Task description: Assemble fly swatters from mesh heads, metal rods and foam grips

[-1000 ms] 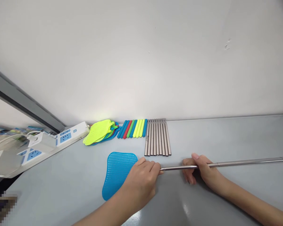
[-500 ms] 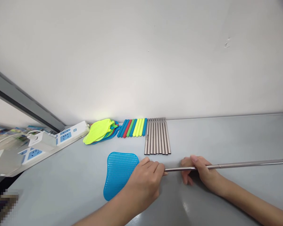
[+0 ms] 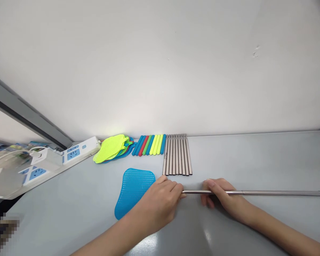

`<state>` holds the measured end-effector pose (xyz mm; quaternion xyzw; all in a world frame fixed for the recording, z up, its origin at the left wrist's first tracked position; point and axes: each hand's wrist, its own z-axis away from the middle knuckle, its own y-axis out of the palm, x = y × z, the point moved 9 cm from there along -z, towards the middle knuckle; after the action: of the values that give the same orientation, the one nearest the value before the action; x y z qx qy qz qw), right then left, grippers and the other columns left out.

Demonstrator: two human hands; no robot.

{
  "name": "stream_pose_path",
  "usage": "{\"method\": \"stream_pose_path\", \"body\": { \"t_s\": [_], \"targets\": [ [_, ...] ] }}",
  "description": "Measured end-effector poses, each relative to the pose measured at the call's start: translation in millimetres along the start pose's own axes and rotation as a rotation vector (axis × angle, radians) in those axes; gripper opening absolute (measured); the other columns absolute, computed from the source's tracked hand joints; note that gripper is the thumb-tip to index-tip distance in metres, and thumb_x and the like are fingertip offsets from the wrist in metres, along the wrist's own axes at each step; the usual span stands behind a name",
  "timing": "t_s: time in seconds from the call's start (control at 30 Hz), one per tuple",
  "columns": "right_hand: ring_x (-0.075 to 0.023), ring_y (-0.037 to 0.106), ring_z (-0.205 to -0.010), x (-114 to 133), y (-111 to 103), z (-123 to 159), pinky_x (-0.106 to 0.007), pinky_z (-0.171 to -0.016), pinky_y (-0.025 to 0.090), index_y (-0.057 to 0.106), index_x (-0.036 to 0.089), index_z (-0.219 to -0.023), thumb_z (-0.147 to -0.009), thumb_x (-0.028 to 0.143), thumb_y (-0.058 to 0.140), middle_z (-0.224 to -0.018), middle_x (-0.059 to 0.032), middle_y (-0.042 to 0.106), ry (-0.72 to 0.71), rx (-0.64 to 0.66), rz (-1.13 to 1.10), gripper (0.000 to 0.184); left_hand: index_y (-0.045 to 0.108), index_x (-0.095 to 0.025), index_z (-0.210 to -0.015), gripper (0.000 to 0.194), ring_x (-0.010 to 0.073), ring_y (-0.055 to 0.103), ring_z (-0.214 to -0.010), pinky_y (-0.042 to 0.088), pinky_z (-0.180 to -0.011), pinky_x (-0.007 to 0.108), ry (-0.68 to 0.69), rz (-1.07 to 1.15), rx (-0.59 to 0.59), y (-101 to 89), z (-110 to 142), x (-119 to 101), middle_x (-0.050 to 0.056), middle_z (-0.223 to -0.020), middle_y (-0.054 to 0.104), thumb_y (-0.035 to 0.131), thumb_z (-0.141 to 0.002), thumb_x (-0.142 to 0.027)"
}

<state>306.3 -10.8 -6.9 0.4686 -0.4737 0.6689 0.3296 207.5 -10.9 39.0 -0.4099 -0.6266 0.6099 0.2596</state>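
Left hand (image 3: 164, 199) clamping, right hand (image 3: 222, 195) curling its fingers around the extended metal rod (image 3: 272, 192) over mid-bench, any join to the blue swatter head (image 3: 134, 188) hidden, while collapsed rods (image 3: 177, 156), coloured sleeves (image 3: 150, 145) and mesh heads (image 3: 112, 148) lie unassembled near the bench's (image 3: 256, 156) back edge.

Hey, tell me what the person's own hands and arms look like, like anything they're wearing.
The left hand and right hand are ungloved, with no rings, watch or bracelet visible. The left forearm and right forearm are bare where they show, with no clear sleeve or marking in view.
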Motion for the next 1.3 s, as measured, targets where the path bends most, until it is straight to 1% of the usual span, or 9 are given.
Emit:
{"method": "stream_pose_path", "body": {
  "t_s": [0.17, 0.33, 0.5, 0.67, 0.77, 0.9, 1.0, 1.13, 1.3],
  "targets": [
    [-0.0118, 0.043, -0.049, -4, 0, -1, -0.023, -0.053, 0.033, 0.057, 0.015, -0.055, -0.085, 0.046, 0.024, -0.045, 0.0, 0.045, 0.069, 0.006, -0.012, 0.054, 0.045, -0.016, -0.07, 0.025, 0.0114, 0.044, -0.063, 0.036, -0.065, 0.028, 0.0, 0.025, 0.053, -1.5, -2, 4, 0.0, -0.067, 0.052, 0.028, -0.086, -0.025],
    [-0.0116, 0.043, -0.049, -7, -2, -3, -0.023, -0.053, 0.033, 0.057, 0.014, -0.055, -0.084, 0.046, 0.026, -0.045, -0.0002, 0.045, 0.082, -0.004, -0.049, 0.053, 0.049, -0.016, -0.075, 0.024, 0.0126, 0.044, -0.069, 0.038, -0.068, 0.029, 0.003, 0.031, 0.02, -12.5, -1, 9, 0.002, -0.071, 0.051, 0.031, -0.085, -0.027],
    [-0.0121, 0.045, -0.05, -7, -5, -1, -0.023, -0.055, 0.034, 0.056, 0.014, -0.054, -0.085, 0.046, 0.023, -0.047, -0.001, 0.045, 0.077, -0.032, -0.107, 0.056, 0.052, -0.017, -0.089, 0.017, 0.0152, 0.046, -0.089, 0.04, -0.077, 0.03, -0.013, 0.071, -0.155, -34.2, 2, 19, 0.006, -0.093, 0.051, 0.037, -0.082, -0.023],
    [-0.0127, 0.046, -0.052, -8, -7, -1, -0.024, -0.056, 0.034, 0.057, 0.014, -0.055, -0.085, 0.046, 0.021, -0.047, -0.0014, 0.045, 0.078, -0.047, -0.142, 0.057, 0.05, -0.019, -0.099, 0.022, 0.0205, 0.037, -0.111, 0.035, -0.091, 0.037, -0.076, -0.029, -0.476, -66.8, 9, 39, 0.009, -0.119, 0.04, 0.041, -0.079, -0.017],
    [-0.0129, 0.046, -0.053, -10, -8, -1, -0.024, -0.057, 0.034, 0.057, 0.014, -0.055, -0.085, 0.045, 0.021, -0.047, -0.0011, 0.044, 0.083, -0.06, -0.172, 0.057, 0.05, -0.019, -0.102, 0.024, 0.0213, 0.035, -0.113, 0.033, -0.093, 0.038, -0.16, -0.093, -0.541, -77.5, 12, 58, 0.008, -0.123, 0.036, 0.043, -0.078, -0.019],
    [-0.0124, 0.046, -0.052, -10, -8, -1, -0.024, -0.056, 0.033, 0.057, 0.014, -0.054, -0.086, 0.043, 0.022, -0.047, -0.0007, 0.044, 0.075, -0.066, -0.187, 0.055, 0.05, -0.02, -0.102, 0.025, 0.0207, 0.035, -0.113, 0.031, -0.094, 0.038, -0.305, -0.108, -0.566, -84.3, 17, 86, 0.006, -0.122, 0.038, 0.042, -0.079, -0.023],
    [-0.0122, 0.045, -0.052, -10, -9, 0, -0.024, -0.055, 0.033, 0.057, 0.014, -0.054, -0.086, 0.043, 0.022, -0.046, -0.0006, 0.044, 0.079, -0.075, -0.178, 0.055, 0.05, -0.021, -0.102, 0.025, 0.021, 0.037, -0.112, 0.031, -0.093, 0.039, -0.385, -0.125, -0.598, -85.9, 22, 99, 0.006, -0.12, 0.04, 0.041, -0.08, -0.027],
    [-0.0131, 0.047, -0.053, -10, -10, 0, -0.024, -0.057, 0.034, 0.056, 0.015, -0.054, -0.086, 0.043, 0.023, -0.046, -0.0006, 0.043, 0.078, -0.082, -0.21, 0.054, 0.05, -0.022, -0.102, 0.026, 0.0218, 0.036, -0.113, 0.029, -0.094, 0.04, -0.441, -0.121, -0.601, -82.4, 24, 105, 0.005, -0.121, 0.039, 0.041, -0.079, -0.03],
    [-0.0132, 0.048, -0.054, -10, -12, -1, -0.024, -0.057, 0.035, 0.056, 0.015, -0.054, -0.086, 0.042, 0.023, -0.046, -0.0006, 0.043, 0.075, -0.103, -0.238, 0.053, 0.05, -0.021, -0.102, 0.026, 0.0192, 0.033, -0.114, 0.028, -0.095, 0.036, -0.391, -0.062, -0.546, -75.5, 19, 100, 0.005, -0.124, 0.035, 0.039, -0.08, -0.03]
  ]
}}
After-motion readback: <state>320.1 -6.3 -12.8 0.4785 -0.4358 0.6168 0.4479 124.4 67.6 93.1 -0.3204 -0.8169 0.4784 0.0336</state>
